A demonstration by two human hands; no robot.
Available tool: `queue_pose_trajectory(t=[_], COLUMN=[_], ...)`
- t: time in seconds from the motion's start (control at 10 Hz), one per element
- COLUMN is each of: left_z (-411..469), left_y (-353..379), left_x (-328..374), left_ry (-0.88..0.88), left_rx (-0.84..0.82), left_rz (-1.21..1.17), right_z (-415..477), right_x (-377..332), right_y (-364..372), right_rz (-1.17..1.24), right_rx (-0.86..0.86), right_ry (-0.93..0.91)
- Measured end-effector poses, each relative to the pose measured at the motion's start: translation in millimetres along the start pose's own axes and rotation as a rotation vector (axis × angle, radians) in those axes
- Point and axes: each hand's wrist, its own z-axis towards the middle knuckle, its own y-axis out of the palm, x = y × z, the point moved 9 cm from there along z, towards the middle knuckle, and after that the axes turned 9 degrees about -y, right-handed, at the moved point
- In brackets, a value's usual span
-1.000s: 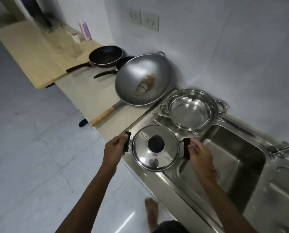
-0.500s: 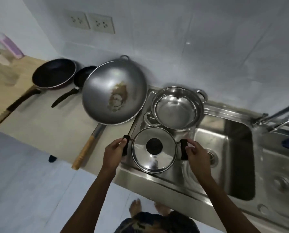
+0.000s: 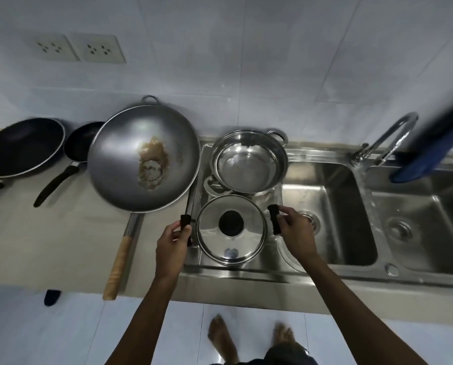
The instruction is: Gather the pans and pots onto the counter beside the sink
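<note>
A lidded steel pot (image 3: 230, 230) with a black knob sits on the steel drainboard (image 3: 246, 270) left of the sink basin. My left hand (image 3: 174, 239) grips its left black handle and my right hand (image 3: 293, 230) grips its right black handle. Behind it stands an open steel pot (image 3: 247, 162). On the beige counter (image 3: 49, 233) lies a large grey wok (image 3: 143, 156) with a wooden handle, a small black pan (image 3: 80, 143) and a larger black frying pan (image 3: 22, 147).
The sink has two basins (image 3: 333, 206), with a curved tap (image 3: 388, 138) between them at the back. A blue object (image 3: 435, 151) hangs at the right. Wall sockets (image 3: 78, 48) are above the counter. My bare feet (image 3: 222, 335) stand on the tiled floor.
The view has swung right and squared up to the counter. Both hands stay on the lidded pot's handles, and the pot sits in the same place on the drainboard.
</note>
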Motion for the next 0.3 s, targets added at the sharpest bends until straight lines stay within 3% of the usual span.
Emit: queue_pose_trajectory(t=[0.2,0.3], left_z=[-28,-62], left_y=[2,5], left_x=[12,30], left_ry=[0.098,0.263], left_rx=[0.070,0.257], left_rz=[0.216,0.398], right_z=[-4,-11], right_x=[1,-4], right_y=[-11,-37], right_rz=[-0.043,-0.087], right_rx=[-0.039,0.005], right_ry=[-0.071,-0.179])
